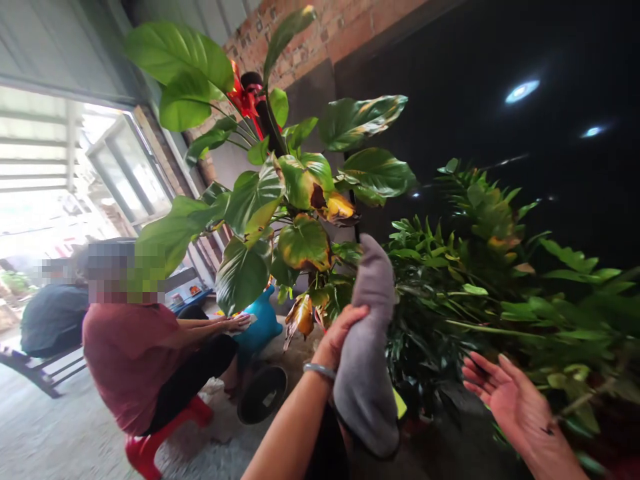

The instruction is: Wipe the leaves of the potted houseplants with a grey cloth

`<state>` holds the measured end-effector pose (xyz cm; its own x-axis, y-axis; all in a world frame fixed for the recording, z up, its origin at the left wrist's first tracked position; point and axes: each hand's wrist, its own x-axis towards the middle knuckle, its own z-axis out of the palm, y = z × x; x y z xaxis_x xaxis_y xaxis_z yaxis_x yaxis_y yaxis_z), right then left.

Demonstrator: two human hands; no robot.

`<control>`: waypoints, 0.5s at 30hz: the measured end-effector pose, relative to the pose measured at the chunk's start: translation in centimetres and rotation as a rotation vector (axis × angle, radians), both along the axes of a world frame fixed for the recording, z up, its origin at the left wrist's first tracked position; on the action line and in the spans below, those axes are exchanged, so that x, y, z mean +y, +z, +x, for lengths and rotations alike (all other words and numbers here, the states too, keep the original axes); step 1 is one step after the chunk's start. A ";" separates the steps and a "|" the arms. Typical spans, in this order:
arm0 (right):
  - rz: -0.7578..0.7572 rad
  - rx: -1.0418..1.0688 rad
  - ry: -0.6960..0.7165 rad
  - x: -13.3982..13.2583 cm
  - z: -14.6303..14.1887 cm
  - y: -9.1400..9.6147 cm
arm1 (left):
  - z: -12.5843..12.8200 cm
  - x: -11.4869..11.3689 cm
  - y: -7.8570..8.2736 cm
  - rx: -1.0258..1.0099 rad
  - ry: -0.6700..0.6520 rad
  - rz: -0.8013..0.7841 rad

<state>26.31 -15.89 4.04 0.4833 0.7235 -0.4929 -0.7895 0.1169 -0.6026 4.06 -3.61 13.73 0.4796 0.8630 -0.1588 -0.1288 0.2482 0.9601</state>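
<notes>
My left hand (343, 337), with a pale bangle at its wrist, grips a long, curved piece of soft grey cloth (367, 360) near its middle. The cloth stands roughly upright, its narrow end at the top and its wider end hanging low; whether it is a towel or a stuffed piece I cannot tell. To the right, my right hand (515, 403) is open, palm up, fingers stretched out, apart from the cloth. A small dark mark shows near its wrist. Behind the cloth rises a tall potted plant (257, 193) with broad green leaves, several yellowed and browned.
Dense green foliage (450, 287) fills the right side before a dark glossy wall (475, 87). At left a person in a red shirt (130, 360) sits on a red stool (160, 440), hands at a blue object (257, 327). A black basin (263, 395) stands on the floor.
</notes>
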 end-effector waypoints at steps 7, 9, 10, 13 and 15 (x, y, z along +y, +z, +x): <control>-0.069 -0.007 0.112 0.2 2.1 -2.7 | 0.8 -3.1 -3.6 0.460 -0.547 0.011; -0.058 -0.029 0.118 0.1 2.5 -3.2 | 1.3 -2.4 -1.0 0.269 -0.478 0.075; -0.052 -0.040 0.117 0.1 2.4 -3.3 | 2.0 -1.8 0.4 0.152 -0.407 0.119; -0.040 -0.074 0.103 0.5 1.7 -3.2 | 4.8 0.0 2.2 -0.078 -0.250 0.194; -0.040 -0.092 0.089 1.0 0.9 -2.7 | 6.3 0.3 1.0 -0.016 -0.245 0.195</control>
